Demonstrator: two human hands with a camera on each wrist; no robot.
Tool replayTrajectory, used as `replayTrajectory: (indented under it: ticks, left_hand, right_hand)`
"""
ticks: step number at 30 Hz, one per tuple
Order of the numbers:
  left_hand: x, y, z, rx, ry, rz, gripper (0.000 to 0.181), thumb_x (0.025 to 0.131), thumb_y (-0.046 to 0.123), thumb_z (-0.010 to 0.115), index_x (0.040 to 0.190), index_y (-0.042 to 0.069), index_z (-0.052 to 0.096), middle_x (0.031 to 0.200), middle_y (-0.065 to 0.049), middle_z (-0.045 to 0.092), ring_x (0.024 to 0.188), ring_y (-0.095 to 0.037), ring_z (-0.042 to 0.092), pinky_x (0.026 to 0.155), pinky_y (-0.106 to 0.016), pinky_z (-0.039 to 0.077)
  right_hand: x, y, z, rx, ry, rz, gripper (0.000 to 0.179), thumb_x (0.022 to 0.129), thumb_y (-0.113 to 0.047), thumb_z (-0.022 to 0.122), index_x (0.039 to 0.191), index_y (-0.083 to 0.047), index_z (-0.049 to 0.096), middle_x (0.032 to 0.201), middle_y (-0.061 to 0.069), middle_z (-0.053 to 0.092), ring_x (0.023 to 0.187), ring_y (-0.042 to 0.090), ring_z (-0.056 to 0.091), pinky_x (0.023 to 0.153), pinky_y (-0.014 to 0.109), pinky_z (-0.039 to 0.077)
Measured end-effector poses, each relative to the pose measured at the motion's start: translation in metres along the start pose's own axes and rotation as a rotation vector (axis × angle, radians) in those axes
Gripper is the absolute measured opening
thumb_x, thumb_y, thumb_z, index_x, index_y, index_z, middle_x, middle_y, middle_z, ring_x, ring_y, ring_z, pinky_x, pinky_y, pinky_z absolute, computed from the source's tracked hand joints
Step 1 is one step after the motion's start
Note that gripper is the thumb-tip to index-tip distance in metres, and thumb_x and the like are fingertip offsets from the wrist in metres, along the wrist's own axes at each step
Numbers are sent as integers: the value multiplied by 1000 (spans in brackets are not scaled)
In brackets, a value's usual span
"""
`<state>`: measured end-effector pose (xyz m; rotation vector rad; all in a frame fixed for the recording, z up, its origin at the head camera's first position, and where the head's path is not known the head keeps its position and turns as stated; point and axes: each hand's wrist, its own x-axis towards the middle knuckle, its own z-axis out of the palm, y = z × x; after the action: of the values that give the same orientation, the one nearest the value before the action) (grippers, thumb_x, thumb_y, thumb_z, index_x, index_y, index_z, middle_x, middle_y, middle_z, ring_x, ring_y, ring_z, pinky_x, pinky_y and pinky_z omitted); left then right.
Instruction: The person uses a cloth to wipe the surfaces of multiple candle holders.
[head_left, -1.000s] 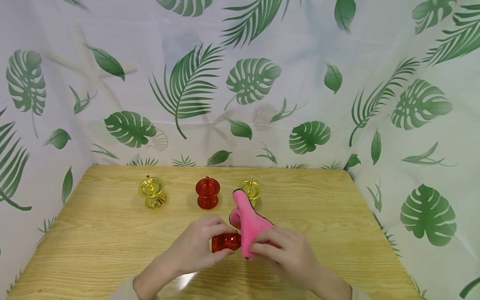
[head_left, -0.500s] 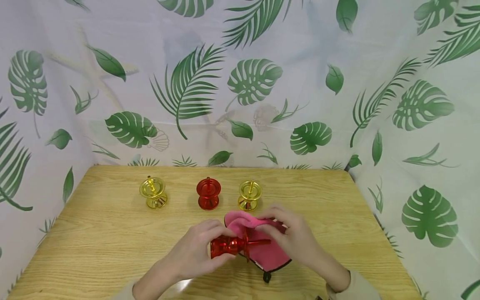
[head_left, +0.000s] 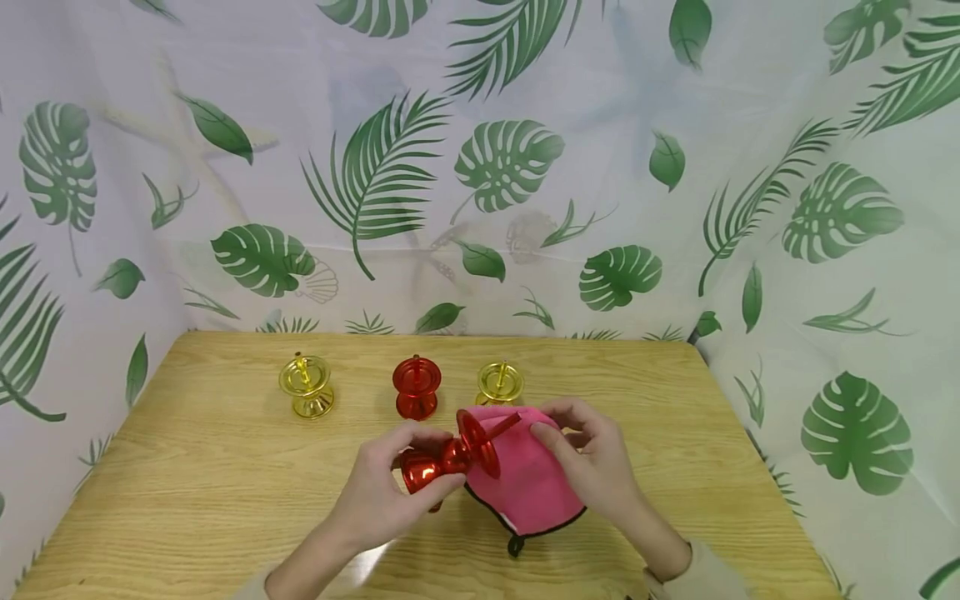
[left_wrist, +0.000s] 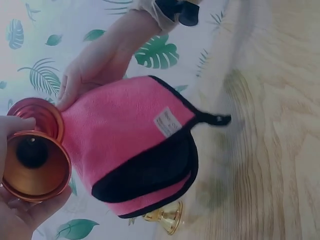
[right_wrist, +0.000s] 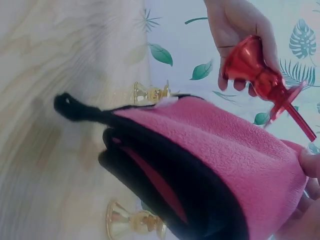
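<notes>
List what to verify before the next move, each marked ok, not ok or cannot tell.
1. Left hand grips the held red holder: ok.
2. Right hand grips the pink cloth: ok.
3. Held red holder upright: not ok, it is tilted.
4. Cloth touching that holder: cannot tell.
5. Standing red holder upright on the table: ok.
6. Left gold holder and right gold holder upright: ok.

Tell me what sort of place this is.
Probably a staged tabletop booth: leaf-print sheeting hangs behind and beside a wood-grain table, where three shiny candle holders stand in a row.
</notes>
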<state>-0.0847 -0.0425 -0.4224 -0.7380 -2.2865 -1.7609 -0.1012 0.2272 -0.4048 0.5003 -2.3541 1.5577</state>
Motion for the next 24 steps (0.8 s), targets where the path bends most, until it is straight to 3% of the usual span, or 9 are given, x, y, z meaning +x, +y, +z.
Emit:
replayTrajectory:
  ticks: [6,12,16,24]
  left_hand:
    - [6,4,4,-69,105,-136,37,85,10,87,118,13,71,108,-8,78,97,-6,71,79,-29,63]
    - [13,8,13,-216,196,-248,36,85,3,84,118,5,69,109,-16,74,98,-8,70,85,-22,62]
    - [16,10,19,-283,207,-301,35,87,2,83,118,2,68,110,-20,73,96,-11,70,85,-21,61]
    - [16,13,24,-275,195,-381,31,87,8,84,115,4,71,110,-17,75,95,-13,72,86,-21,60]
  right_hand:
    - [-4,2,10,180,58,-9,13,93,10,70,105,5,71,99,-15,73,87,0,70,65,21,61]
    - [-10,-2,21,281,110,43,12,94,11,68,107,11,68,98,-12,76,83,2,73,61,22,61]
    - [-14,-7,28,306,164,100,13,94,11,68,107,13,68,96,-11,76,84,3,74,62,22,62]
    - [-15,-12,33,314,236,142,11,94,12,68,105,14,68,94,-9,76,85,3,74,63,20,61]
